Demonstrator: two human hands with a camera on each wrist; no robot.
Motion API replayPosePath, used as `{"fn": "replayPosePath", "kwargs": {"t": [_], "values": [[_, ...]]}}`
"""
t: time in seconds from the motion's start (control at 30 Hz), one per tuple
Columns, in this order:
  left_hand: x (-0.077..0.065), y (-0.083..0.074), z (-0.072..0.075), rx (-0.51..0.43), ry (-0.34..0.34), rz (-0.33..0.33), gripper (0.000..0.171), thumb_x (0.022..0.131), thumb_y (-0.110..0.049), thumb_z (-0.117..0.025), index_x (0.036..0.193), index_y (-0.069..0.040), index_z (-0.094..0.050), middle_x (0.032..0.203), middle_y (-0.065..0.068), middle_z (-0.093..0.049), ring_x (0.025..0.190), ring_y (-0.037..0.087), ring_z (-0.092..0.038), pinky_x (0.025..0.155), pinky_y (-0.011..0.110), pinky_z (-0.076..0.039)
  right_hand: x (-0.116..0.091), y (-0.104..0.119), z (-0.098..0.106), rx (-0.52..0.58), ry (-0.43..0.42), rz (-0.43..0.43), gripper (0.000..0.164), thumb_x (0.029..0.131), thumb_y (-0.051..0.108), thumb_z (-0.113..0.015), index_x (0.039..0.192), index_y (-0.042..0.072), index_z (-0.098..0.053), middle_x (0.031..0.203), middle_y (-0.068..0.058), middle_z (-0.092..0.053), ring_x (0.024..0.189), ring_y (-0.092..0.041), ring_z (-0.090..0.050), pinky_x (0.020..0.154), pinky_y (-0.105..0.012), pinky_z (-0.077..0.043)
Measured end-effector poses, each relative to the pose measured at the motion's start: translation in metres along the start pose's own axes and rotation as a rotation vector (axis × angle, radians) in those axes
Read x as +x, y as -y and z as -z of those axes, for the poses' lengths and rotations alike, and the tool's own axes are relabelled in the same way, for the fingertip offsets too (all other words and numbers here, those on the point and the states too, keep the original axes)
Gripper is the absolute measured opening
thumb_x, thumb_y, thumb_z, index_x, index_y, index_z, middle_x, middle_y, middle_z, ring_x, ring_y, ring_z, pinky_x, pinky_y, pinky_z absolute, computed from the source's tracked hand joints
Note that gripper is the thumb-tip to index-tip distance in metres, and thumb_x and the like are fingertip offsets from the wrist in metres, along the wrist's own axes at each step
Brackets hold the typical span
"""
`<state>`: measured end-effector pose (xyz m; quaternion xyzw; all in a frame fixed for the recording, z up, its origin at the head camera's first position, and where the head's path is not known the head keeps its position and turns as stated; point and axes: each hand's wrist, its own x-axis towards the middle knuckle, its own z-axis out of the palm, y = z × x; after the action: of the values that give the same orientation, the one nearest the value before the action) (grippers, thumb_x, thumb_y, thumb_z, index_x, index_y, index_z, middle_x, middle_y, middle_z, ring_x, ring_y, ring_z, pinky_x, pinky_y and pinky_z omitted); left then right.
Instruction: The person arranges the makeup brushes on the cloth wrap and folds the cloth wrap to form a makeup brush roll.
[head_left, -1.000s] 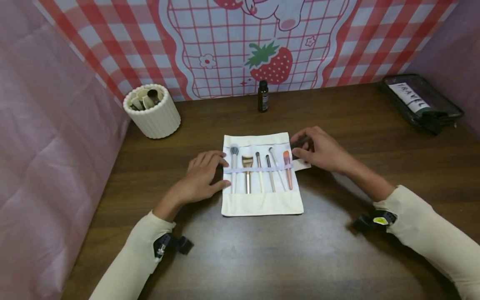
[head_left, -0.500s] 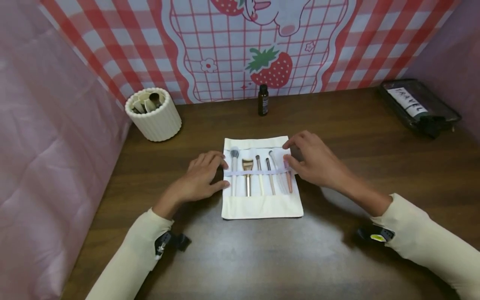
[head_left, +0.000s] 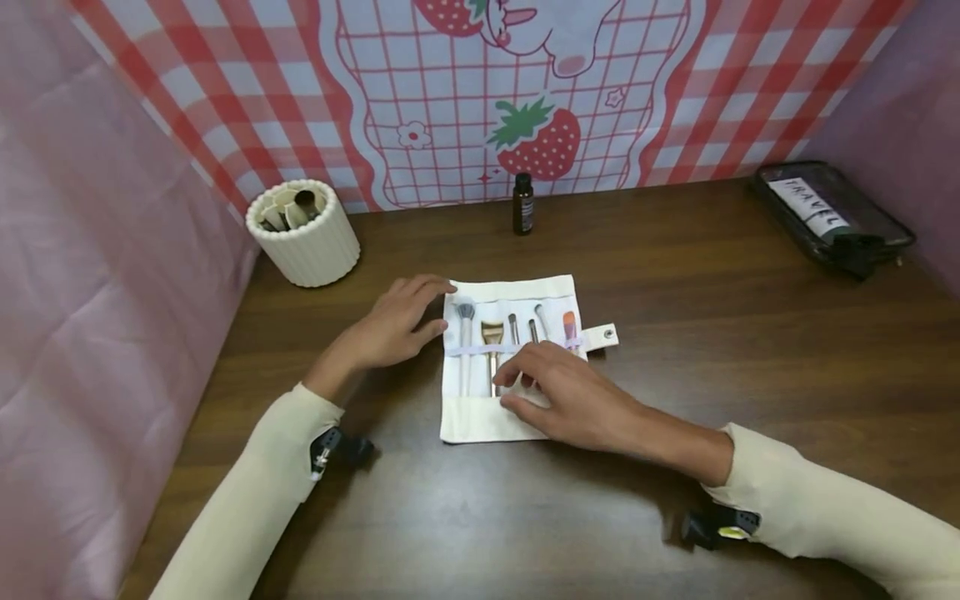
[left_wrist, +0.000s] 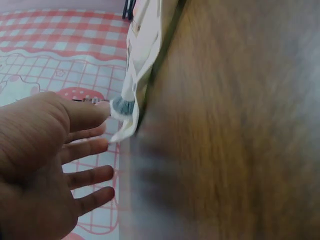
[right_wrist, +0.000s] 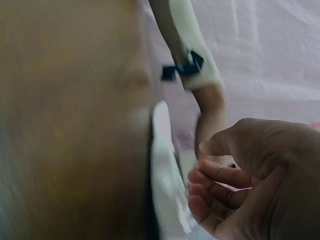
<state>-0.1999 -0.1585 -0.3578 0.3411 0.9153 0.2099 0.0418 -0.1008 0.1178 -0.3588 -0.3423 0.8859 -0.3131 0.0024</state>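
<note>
A cream fabric brush roll (head_left: 476,423) lies unfolded on the wooden table, several makeup brushes held under its lilac elastic band. At its left are a grey-tipped fluffy brush (head_left: 466,315) and a gold flat brush (head_left: 492,335); an orange-tipped brush (head_left: 569,322) is at the right. My left hand (head_left: 393,323) has its fingertips right at the roll's upper left edge, fingers extended. Over the lower middle hovers my right hand (head_left: 573,396), fingers loosely bent near the gold brush's handle, nothing visible between them. It hides the lower parts of the brushes on the right.
A snap tab (head_left: 600,337) sticks out from the roll's right side. Behind stand a white ribbed cup (head_left: 303,250) of brushes and a small dark bottle (head_left: 522,205). A clear-black travel pouch (head_left: 828,212) lies at the back right, before the checked cloth backdrop (head_left: 420,100).
My right hand has left the snap tab at the roll's right side and moved left and toward me, over the roll. My left hand has shifted slightly up along the left edge.
</note>
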Motion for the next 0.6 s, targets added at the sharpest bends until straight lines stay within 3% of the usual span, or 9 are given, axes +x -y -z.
{"fn": "replayPosePath", "kwargs": {"t": [0.13,0.4,0.6], "values": [[0.009,0.008,-0.002,0.000,-0.030,-0.023,0.044,0.102,-0.018,-0.059,0.144,-0.008,-0.049,0.152,0.013,-0.040,0.135,0.039,-0.035,0.104,0.062,-0.030,-0.003,0.009,-0.017,0.050,0.025,0.010,0.024,0.093,0.031,-0.073,0.114,0.021,-0.068,0.108,0.012,-0.063,0.101,-0.010,-0.054,0.090,-0.032,-0.043],[0.020,0.022,-0.005,-0.142,-0.021,-0.013,0.036,0.103,-0.014,-0.057,0.138,-0.005,-0.057,0.148,0.013,-0.045,0.136,0.033,-0.036,0.111,0.052,-0.027,-0.009,0.009,-0.039,0.066,-0.002,-0.019,0.027,0.089,0.034,-0.077,0.114,0.030,-0.069,0.118,0.017,-0.058,0.110,-0.010,-0.042,0.093,-0.040,-0.034],[0.025,0.027,-0.008,-0.101,-0.034,0.003,0.029,0.103,-0.013,-0.057,0.131,-0.007,-0.063,0.139,0.008,-0.054,0.132,0.027,-0.042,0.112,0.049,-0.027,-0.009,0.008,-0.044,0.015,-0.006,-0.004,0.027,0.089,0.033,-0.077,0.115,0.030,-0.069,0.117,0.017,-0.056,0.110,-0.009,-0.041,0.089,-0.040,-0.032]]}}
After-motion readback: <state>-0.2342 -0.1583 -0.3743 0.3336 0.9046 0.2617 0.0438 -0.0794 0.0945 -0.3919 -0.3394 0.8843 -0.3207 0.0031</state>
